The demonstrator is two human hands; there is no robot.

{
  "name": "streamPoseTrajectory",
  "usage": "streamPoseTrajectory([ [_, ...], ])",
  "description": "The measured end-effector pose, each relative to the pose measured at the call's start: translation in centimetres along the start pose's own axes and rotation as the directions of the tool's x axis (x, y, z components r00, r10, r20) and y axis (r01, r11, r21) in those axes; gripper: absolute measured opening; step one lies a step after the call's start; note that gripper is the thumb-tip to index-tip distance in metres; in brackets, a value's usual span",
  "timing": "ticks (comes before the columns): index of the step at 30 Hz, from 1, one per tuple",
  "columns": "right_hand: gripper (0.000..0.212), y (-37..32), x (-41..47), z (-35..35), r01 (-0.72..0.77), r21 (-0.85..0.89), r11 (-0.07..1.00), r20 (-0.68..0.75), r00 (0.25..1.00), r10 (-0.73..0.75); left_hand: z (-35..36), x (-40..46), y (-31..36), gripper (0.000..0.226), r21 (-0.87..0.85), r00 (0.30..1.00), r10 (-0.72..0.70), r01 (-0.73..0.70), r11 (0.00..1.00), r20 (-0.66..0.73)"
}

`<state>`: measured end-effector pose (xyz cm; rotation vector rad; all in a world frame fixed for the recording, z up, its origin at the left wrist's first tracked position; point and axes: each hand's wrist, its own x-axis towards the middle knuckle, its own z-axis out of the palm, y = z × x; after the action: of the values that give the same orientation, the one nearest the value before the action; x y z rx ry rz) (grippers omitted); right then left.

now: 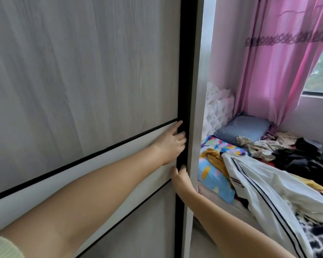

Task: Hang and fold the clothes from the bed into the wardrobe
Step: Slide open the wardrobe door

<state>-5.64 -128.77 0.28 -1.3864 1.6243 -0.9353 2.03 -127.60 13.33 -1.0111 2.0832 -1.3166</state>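
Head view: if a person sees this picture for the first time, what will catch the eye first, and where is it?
First, the two bare arms crossing the middle: the left hand and the right hand both grip the black edge of the grey wardrobe door that fills the left side. Next, on the right, the pink curtain hangs above the bed, which is covered with a pile of clothes.

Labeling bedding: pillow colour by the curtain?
Plain grey-blue pillow, head view.

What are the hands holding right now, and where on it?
Both hands, left hand above right hand, grip the wardrobe door by its black right edge, fingers curled round it. No clothing is held.
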Motion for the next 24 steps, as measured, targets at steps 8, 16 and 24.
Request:
streamPoseTrajectory([
  [8,0.063,-0.2,-2.6,1.3,0.055,0.154,0.986,0.037,0.997,-0.061,-1.4,-1.6,0.7,0.039,0.001,0.995,-0.067,0.068,0.998,0.076],
  [16,0.060,-0.7,-9.3,5.2,0.119,0.118,0.986,0.123,0.983,-0.133,-1.7,-10.8,1.3,0.044,-0.029,0.989,-0.100,0.103,0.994,0.106],
  [24,0.056,-0.8,-17.1,10.2,0.266,0.046,0.963,0.236,0.934,-0.270,-0.7,-22.0,2.4,0.031,-0.105,0.979,-0.179,0.189,0.976,0.095],
])
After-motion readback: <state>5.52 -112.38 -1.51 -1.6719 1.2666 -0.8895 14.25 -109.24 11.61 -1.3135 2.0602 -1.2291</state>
